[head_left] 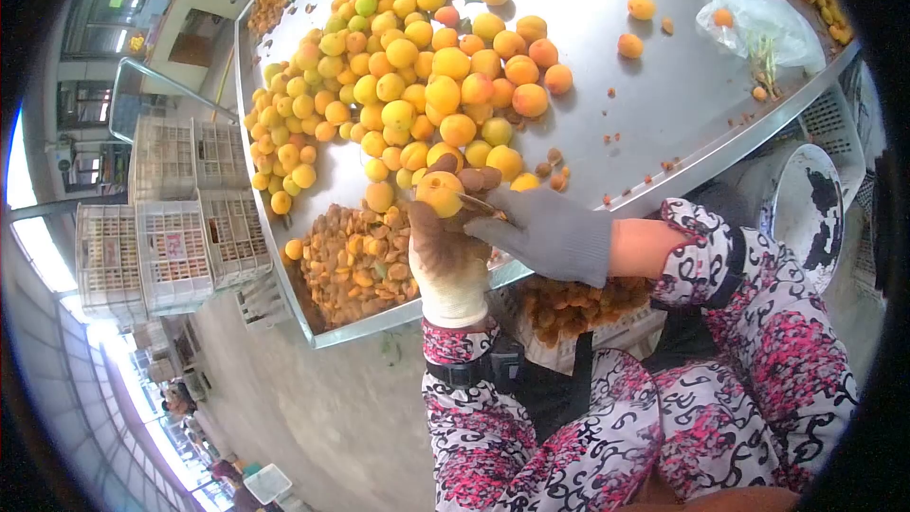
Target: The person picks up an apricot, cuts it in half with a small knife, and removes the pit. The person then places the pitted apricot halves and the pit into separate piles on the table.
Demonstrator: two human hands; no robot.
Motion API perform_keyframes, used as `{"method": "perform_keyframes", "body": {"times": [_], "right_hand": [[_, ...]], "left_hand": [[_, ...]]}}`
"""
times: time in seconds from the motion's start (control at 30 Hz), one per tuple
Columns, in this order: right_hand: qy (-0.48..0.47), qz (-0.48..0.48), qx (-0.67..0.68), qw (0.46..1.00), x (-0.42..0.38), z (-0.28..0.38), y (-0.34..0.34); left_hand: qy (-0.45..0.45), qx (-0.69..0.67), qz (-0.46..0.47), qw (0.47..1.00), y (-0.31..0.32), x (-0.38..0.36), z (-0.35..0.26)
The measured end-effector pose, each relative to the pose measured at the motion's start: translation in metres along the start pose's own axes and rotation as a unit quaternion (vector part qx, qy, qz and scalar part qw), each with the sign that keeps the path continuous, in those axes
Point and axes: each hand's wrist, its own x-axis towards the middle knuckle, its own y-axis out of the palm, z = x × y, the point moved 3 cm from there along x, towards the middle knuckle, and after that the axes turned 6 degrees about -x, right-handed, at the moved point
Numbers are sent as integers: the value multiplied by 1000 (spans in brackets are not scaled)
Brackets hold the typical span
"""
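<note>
One apricot [440,194] was pinched in the left grip [442,248] above the near side of the metal surface [654,114]; the right grip [548,226] held what looked like a thin blade [478,203] against it. Light, steady pressure, with fingers clear of the edge, seemed wisest. The fruit looked round, smooth and orange-yellow

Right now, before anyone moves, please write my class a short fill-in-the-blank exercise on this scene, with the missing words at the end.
The right hand wears a knitted glove coloured ____.
The left hand, which holds a fruit, wears a white glove stained ____.
The table has a shiny top made of ____.
The bag on it is thin, see-through ____.

Missing words: grey; brown; metal; plastic
</note>
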Motion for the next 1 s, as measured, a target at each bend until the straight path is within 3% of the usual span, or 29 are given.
{"method": "perform_keyframes", "body": {"times": [0.1,0.17,0.23,0.27,0.3,0.4,0.5,0.53,0.57,0.6,0.63,0.67,0.77,0.8,0.87,0.93,1.0], "right_hand": [[70,20,10,997,7,-3,-5],[-35,2,-30,999,9,-2,-8],[4,17,-11,1000,10,-1,-12],[41,32,7,999,11,-1,-12],[43,34,9,998,11,-2,-7],[54,-36,18,998,6,0,4],[100,-28,20,994,5,-2,4],[71,-28,32,997,8,-8,3],[41,-28,43,998,10,-13,2],[41,-28,42,998,12,-12,-2],[37,-1,22,999,13,-11,-5],[34,28,2,999,12,-8,-7],[107,57,44,992,8,4,-6],[107,57,43,992,8,2,0],[60,-24,52,997,8,-7,12],[49,-36,49,997,9,-12,15],[37,-48,46,997,11,-10,8]], "left_hand": [[-25,14,9,1000,-2,7,-2],[-7,50,-2,999,5,4,-8],[112,346,55,930,12,4,-19],[79,257,19,963,9,4,-17],[77,257,18,963,7,5,-11],[31,96,-36,994,7,1,8],[28,106,-60,992,13,3,9],[21,171,2,985,2,12,0],[21,170,2,985,-7,13,-4],[133,373,26,918,0,11,-14],[237,555,47,796,9,7,-20],[103,238,11,966,7,6,-18],[151,228,-7,962,11,3,-11],[108,344,-15,933,5,-1,-8],[139,377,-18,916,-1,1,-2],[177,400,-4,899,4,5,-2],[149,413,-3,898,-15,10,-9]]}}
